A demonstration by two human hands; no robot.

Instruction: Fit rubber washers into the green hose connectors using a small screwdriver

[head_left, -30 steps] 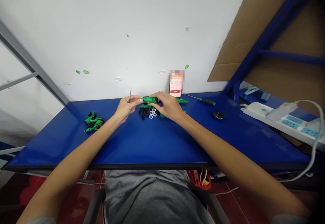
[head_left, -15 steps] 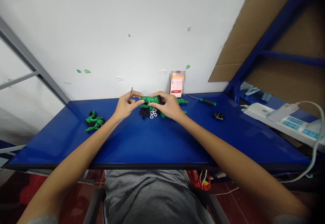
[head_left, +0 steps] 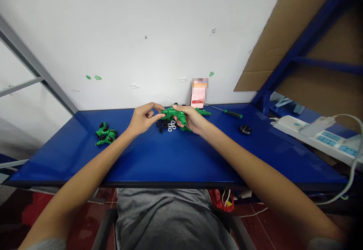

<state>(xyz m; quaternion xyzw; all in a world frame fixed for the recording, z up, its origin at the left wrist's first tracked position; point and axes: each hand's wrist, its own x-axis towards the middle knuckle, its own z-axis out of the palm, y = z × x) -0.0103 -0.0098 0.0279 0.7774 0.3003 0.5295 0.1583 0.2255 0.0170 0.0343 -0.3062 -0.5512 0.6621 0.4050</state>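
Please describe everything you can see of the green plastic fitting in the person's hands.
The green plastic fitting is a glossy, branched piece, roughly T-shaped, with a short stem angled toward the person. Its fine details are too small to make out. It is tilted slightly and appears to be held just above the blue table. The right hand grips it from above and around its middle, while the left hand seems to touch its left end with the fingertips.

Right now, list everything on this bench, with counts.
hose fitting: one, green, between both hands
hose fittings: several, green, heaped far left
plastic rings: several, white, under the hands
rubber rings: several, black, beside the white ones
screwdriver: one, green and black, right of the hands
round object: one, black, right of the screwdriver
phone: one, screen blurred, against the wall
power strip: one, white, far right
left hand: fingertips at the fitting
right hand: gripping the fitting
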